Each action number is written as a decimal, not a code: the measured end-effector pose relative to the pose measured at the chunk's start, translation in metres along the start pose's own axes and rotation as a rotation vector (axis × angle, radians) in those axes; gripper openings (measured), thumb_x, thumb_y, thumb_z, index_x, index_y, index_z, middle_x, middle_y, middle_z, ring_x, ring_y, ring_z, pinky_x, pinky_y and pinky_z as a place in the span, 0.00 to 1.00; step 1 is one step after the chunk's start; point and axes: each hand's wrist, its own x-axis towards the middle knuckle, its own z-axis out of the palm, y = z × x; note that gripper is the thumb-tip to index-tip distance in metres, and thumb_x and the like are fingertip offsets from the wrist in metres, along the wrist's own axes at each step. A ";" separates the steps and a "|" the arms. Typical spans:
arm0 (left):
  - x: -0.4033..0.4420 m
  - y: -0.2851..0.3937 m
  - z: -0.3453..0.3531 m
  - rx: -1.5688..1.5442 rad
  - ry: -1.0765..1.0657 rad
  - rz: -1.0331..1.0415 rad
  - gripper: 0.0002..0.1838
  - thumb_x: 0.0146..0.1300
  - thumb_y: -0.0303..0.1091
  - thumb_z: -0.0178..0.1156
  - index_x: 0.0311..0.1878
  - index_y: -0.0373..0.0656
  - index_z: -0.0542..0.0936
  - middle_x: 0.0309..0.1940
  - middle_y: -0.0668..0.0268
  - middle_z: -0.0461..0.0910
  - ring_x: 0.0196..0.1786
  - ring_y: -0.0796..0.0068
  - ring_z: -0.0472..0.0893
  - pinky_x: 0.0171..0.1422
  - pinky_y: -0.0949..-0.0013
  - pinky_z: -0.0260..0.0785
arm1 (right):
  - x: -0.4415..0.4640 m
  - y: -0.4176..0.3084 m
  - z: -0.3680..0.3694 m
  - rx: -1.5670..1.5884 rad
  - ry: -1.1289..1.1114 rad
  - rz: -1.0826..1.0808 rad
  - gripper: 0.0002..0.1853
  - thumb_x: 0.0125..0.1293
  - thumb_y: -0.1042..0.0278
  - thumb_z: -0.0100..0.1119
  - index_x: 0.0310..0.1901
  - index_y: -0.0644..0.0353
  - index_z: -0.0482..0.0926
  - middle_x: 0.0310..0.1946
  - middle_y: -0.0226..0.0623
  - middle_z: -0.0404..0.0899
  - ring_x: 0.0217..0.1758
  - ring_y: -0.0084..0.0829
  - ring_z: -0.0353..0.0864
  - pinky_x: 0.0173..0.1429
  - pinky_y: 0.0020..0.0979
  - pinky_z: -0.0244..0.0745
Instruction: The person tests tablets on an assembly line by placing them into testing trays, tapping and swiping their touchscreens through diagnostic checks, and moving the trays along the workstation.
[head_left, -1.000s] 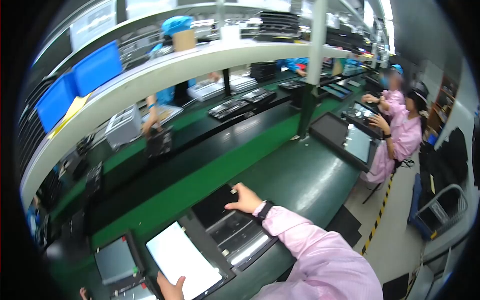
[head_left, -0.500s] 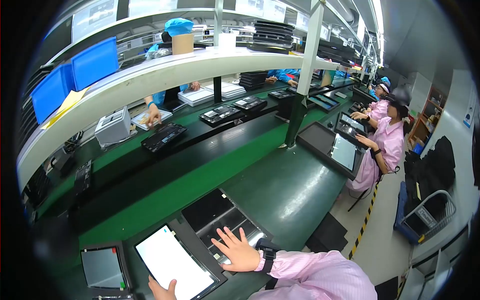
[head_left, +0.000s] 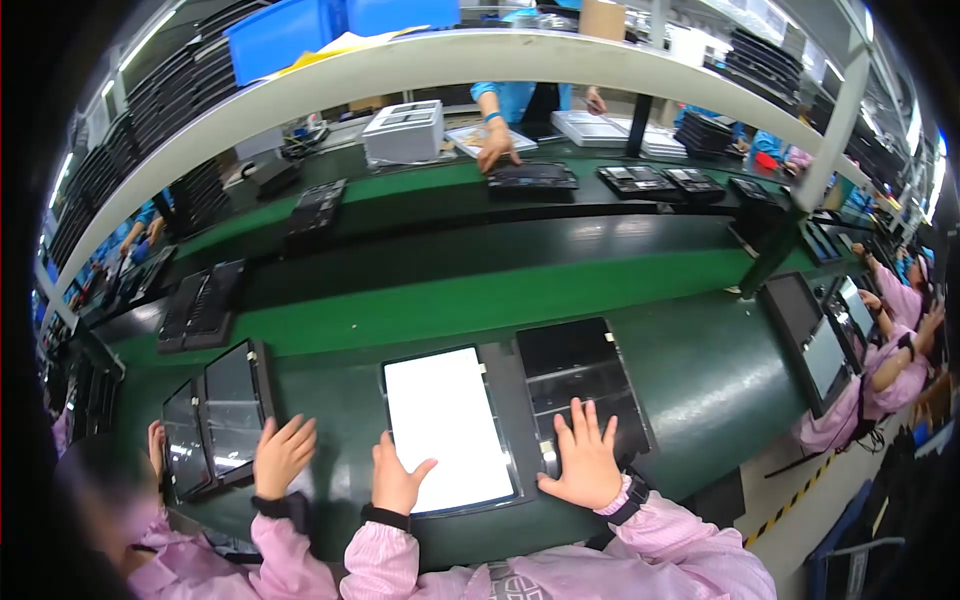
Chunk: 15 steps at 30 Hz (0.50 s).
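Note:
A tablet screen (head_left: pixel 450 430) glowing blank white lies in a dark tray at the bench's near side. My left hand (head_left: pixel 398 482) rests at its lower left edge, thumb stretched over the lit face and the other fingers pointing forward. To the right, a glossy black panel (head_left: pixel 570 365) with small pale tabs lies in the other half of the tray. My right hand (head_left: pixel 588 462) is spread over this panel's lower part, fingers apart; whether it presses on the glass I cannot tell. Both wrists wear black bands.
On my left, a co-worker's hand (head_left: pixel 284 455) is beside a tray with two dark screens (head_left: pixel 235 405). Across the green bench (head_left: pixel 400 290), another person's hand (head_left: pixel 495 145) touches an opened device (head_left: pixel 532 177). A metal post (head_left: pixel 800 210) and shelf (head_left: pixel 400 60) rise ahead. More people sit at far right.
My view has swung left, bringing the neighbouring co-worker in. The opposite person's hand has reached the opened device. My hands remain at the lit screen and black panel.

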 end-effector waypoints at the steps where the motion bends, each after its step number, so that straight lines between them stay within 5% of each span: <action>1: 0.000 0.000 0.000 0.001 -0.004 -0.004 0.51 0.50 0.39 0.78 0.70 0.26 0.58 0.57 0.42 0.69 0.58 0.43 0.75 0.61 0.55 0.71 | 0.000 0.001 0.001 -0.005 0.002 0.002 0.51 0.46 0.45 0.69 0.68 0.70 0.64 0.74 0.66 0.48 0.79 0.64 0.42 0.71 0.76 0.36; 7: 0.004 -0.003 -0.001 0.038 -0.036 -0.038 0.53 0.49 0.41 0.78 0.70 0.26 0.58 0.57 0.41 0.69 0.59 0.43 0.75 0.61 0.55 0.71 | -0.004 0.016 -0.001 0.038 -0.001 -0.009 0.49 0.46 0.50 0.68 0.68 0.69 0.63 0.74 0.66 0.47 0.79 0.64 0.43 0.72 0.75 0.34; 9: 0.004 -0.002 -0.001 0.023 -0.042 -0.042 0.53 0.49 0.40 0.79 0.70 0.26 0.57 0.58 0.41 0.69 0.59 0.43 0.75 0.62 0.56 0.71 | -0.008 0.034 -0.005 0.087 -0.043 -0.072 0.50 0.46 0.48 0.70 0.69 0.65 0.64 0.75 0.63 0.47 0.80 0.61 0.42 0.72 0.75 0.33; 11: 0.005 -0.003 -0.001 0.003 -0.049 -0.049 0.52 0.49 0.40 0.79 0.70 0.26 0.57 0.58 0.41 0.69 0.60 0.43 0.75 0.62 0.56 0.71 | -0.017 0.055 -0.015 0.025 -0.055 -0.081 0.55 0.42 0.34 0.72 0.72 0.52 0.64 0.75 0.60 0.49 0.80 0.62 0.43 0.71 0.76 0.32; 15: 0.007 -0.005 -0.002 -0.079 -0.019 -0.015 0.52 0.48 0.38 0.79 0.69 0.24 0.58 0.57 0.40 0.74 0.59 0.48 0.78 0.62 0.58 0.71 | -0.047 0.091 -0.034 0.037 -0.020 0.221 0.67 0.35 0.33 0.77 0.76 0.54 0.54 0.78 0.61 0.36 0.80 0.66 0.36 0.72 0.75 0.34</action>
